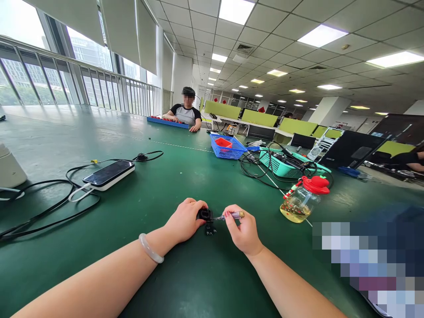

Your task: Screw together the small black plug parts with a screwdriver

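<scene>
My left hand [185, 221] is closed around a small black plug [207, 218] whose prongs point down toward the green table [185, 274]. A pale bangle sits on that wrist. My right hand [243, 232] pinches a small clear-handled screwdriver [232, 215], and its tip meets the plug. Both hands hover just above the table near its front middle.
A power bank [109, 173] with black cables lies at the left. A glass jar [303, 198] with a red lid stands to the right. Further back are a blue basket [228, 148] and a teal basket [285, 165] with cables. A person [185, 112] sits at the far end.
</scene>
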`<state>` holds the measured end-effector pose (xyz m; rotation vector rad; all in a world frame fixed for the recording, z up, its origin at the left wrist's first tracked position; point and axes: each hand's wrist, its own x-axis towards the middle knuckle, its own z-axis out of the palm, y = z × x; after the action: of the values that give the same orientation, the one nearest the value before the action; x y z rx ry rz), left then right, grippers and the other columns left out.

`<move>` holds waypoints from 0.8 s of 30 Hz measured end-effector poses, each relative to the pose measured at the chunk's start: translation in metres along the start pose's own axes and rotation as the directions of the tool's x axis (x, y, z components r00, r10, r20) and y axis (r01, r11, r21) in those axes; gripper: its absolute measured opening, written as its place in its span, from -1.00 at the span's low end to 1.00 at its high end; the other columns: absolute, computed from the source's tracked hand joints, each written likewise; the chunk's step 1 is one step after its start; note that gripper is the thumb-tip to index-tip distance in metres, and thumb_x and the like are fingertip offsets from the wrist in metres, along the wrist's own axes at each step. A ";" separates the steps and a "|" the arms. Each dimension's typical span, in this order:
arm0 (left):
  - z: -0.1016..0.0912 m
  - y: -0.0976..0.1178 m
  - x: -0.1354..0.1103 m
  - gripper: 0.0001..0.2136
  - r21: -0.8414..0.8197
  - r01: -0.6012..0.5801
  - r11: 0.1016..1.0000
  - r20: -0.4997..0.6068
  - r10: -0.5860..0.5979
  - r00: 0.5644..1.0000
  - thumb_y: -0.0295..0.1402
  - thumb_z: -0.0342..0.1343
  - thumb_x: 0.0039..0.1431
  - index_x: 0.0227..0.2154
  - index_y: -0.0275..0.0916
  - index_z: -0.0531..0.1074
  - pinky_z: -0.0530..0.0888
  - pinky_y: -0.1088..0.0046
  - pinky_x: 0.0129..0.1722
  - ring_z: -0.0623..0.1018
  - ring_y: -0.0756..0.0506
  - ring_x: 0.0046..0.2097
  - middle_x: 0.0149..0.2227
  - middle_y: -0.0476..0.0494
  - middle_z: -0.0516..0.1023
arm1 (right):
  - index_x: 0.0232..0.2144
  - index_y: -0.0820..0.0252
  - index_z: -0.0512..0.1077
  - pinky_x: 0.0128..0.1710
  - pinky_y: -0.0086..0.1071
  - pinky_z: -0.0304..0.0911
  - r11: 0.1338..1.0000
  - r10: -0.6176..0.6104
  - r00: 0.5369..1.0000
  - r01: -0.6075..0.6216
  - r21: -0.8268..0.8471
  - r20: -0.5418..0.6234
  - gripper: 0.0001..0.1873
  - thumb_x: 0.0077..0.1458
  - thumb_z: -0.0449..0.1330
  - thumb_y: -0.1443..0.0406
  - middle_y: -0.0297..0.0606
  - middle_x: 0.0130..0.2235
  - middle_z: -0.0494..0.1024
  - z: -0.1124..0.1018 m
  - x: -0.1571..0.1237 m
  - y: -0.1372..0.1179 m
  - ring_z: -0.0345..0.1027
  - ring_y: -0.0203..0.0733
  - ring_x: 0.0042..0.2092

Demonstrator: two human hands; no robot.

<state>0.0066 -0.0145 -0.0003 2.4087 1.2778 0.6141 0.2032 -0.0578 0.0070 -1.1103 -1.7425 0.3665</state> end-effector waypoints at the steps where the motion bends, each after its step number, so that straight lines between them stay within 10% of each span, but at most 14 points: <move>1: 0.000 0.000 0.000 -0.72 -0.001 0.000 1.000 0.001 0.000 1.000 -0.38 0.16 0.09 -0.10 -0.12 0.38 0.33 0.21 0.06 0.37 -0.21 0.05 -0.12 -0.09 0.53 | -0.49 0.10 0.39 -0.42 -0.36 0.14 1.000 -0.003 1.000 0.003 -0.005 -0.018 -0.84 0.10 0.09 0.25 -0.32 -0.50 0.41 0.000 0.000 0.000 0.25 -0.21 -0.46; 17: 0.000 0.001 -0.001 -0.72 -0.017 0.010 1.000 0.012 -0.010 1.000 -0.38 0.15 0.09 -0.10 -0.12 0.37 0.33 0.23 0.06 0.37 -0.21 0.06 -0.10 -0.10 0.53 | -0.43 0.11 0.41 -0.50 -0.40 0.15 0.926 0.252 0.966 -0.257 0.278 0.053 -0.77 0.15 0.09 0.13 -0.41 -0.58 0.29 0.006 0.004 0.025 0.16 -0.30 -0.56; 24: -0.001 0.002 -0.001 -0.73 0.011 0.020 1.000 0.010 -0.020 1.000 -0.36 0.15 0.10 -0.10 -0.14 0.37 0.34 0.21 0.04 0.38 -0.23 0.04 -0.10 -0.12 0.53 | -0.37 0.10 0.40 -0.45 -0.38 0.16 0.944 0.175 0.982 -0.147 0.294 -0.072 -0.81 0.18 0.06 0.17 -0.37 -0.53 0.34 0.003 0.000 0.019 0.20 -0.26 -0.50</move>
<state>0.0073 -0.0164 0.0012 2.4020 1.3029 0.5899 0.2098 -0.0471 -0.0071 -1.0413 -1.4615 0.6359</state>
